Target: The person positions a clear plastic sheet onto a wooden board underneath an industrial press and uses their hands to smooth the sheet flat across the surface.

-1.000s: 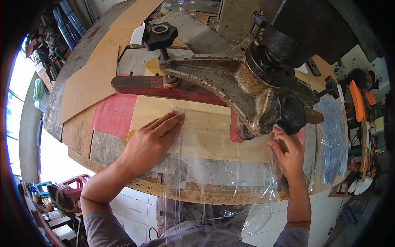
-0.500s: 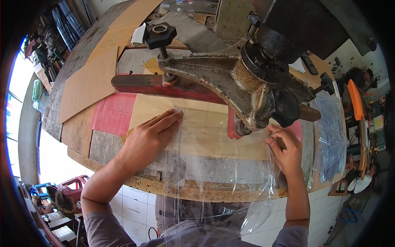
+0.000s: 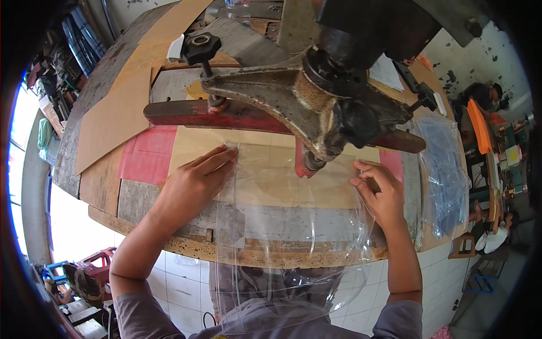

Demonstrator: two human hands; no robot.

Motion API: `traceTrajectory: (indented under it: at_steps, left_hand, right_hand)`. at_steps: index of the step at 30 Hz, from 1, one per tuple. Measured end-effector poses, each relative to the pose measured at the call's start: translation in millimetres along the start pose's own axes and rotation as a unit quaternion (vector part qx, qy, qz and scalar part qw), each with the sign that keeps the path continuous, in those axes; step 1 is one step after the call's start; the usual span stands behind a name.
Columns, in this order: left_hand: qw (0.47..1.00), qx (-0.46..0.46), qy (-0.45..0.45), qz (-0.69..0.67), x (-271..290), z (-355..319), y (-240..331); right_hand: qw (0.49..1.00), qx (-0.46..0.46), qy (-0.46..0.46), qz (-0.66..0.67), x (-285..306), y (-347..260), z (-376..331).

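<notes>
A clear plastic sheet (image 3: 305, 226) lies over the tan board and hangs off the table's front edge toward my lap. My left hand (image 3: 197, 178) rests on its left part, fingers stretched flat and together near the far edge; the thumb is hidden. At the right side, my right hand (image 3: 381, 189) pinches the sheet's edge between thumb and fingers. Just beyond both hands spans the red bar (image 3: 248, 117) of a press, carried by a worn metal bracket (image 3: 271, 93). The bar's lower red foot (image 3: 302, 161) stands above the sheet between my hands.
Black knobs (image 3: 355, 121) stick out from the press. Brown cardboard (image 3: 116, 118) and red material (image 3: 148, 153) lie to the left. A stack of clear plastic (image 3: 443, 175) sits at the table's right. Beyond it, a person (image 3: 483, 96) is near an orange sheet (image 3: 479, 127).
The whole view has shifted, so the press, table and hands appear farther left and slightly higher. Both hands keep their places on the sheet. Folds in its hanging part look different.
</notes>
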State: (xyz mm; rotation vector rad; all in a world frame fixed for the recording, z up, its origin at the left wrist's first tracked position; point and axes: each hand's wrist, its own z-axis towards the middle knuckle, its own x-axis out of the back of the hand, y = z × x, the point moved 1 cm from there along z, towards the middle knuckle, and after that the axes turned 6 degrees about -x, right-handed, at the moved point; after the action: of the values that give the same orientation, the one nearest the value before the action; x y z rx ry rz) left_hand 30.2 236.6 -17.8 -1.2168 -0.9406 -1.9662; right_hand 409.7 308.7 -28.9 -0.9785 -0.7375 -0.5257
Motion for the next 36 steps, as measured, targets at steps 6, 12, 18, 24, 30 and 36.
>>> traceTrajectory:
  at_steps: [6,12,18,24,30,36]
  left_hand:
    - [1.000,0.009,0.003,-0.020,2,2,4]
    - [1.000,0.009,0.009,-0.027,1,-2,4]
    - [1.000,-0.011,0.015,-0.009,-1,-7,1]
    - [1.000,-0.019,0.011,0.016,-9,-9,-5]
    - [0.999,-0.028,0.013,0.034,-11,-10,-5]
    - [0.998,-0.033,0.023,0.048,-11,-13,-4]
  right_hand:
    - [1.000,0.005,0.003,0.002,1,4,-1]
    - [1.000,0.010,-0.002,0.018,1,5,-4]
    - [1.000,0.025,0.003,0.006,2,8,-8]
    - [0.999,0.046,0.010,0.021,1,13,-9]
    - [0.998,0.046,0.015,0.030,1,15,-13]
    - [0.998,0.051,0.013,0.043,2,14,-15]
